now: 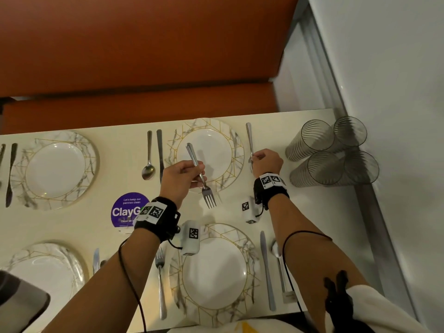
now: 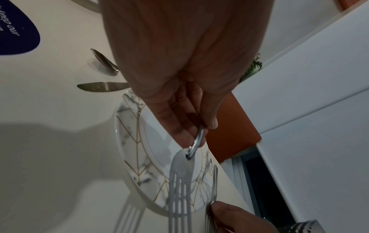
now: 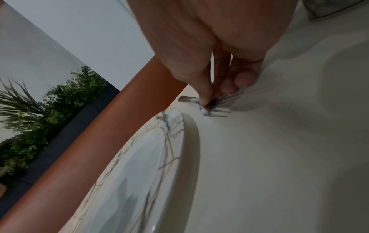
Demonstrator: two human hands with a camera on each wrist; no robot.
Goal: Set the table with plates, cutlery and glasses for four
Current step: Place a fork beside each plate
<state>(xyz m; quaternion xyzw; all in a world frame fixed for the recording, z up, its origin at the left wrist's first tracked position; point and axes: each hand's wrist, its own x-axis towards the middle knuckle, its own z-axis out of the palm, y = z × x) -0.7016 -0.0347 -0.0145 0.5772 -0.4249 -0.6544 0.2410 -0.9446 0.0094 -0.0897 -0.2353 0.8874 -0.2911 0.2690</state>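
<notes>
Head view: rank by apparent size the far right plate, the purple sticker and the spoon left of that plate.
1. Far right plate, clearly largest.
2. Purple sticker and spoon: unsure. The spoon looks longer but thin, and the left hand's wristband hides part of the sticker.

Dim warm indoor light, soft overlapping shadows on the table (image 1: 300, 212), wide-angle bending at edges (wrist views darker, blurred)

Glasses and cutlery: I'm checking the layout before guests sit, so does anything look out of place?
Yes. The four glasses lie on their sides, clustered at the table's right end, at no setting. The left hand holds a fork above the far plate, unplaced; the right hand pinches another fork beside it.
</notes>
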